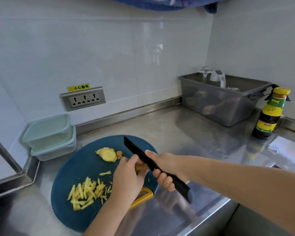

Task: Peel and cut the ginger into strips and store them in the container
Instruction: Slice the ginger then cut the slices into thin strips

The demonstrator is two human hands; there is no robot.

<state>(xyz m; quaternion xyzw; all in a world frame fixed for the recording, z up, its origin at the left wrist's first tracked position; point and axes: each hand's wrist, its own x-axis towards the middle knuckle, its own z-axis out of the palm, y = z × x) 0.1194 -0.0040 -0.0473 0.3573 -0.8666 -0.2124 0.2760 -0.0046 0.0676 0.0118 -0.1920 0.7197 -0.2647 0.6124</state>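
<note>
A round blue cutting board lies on the steel counter. A pile of yellow ginger strips sits on its near left part, and a few ginger slices lie toward its far side. My left hand holds a small ginger piece against the blade. My right hand grips the handle of a black knife, its blade pointing up and left over the board. A yellow peeler pokes out from under my left wrist. Two stacked lidded containers stand at the back left.
A grey plastic bin holding glassware stands at the back right corner. A dark sauce bottle with a yellow cap is beside it, and a white paper lies at the right edge. A wall socket sits above the counter.
</note>
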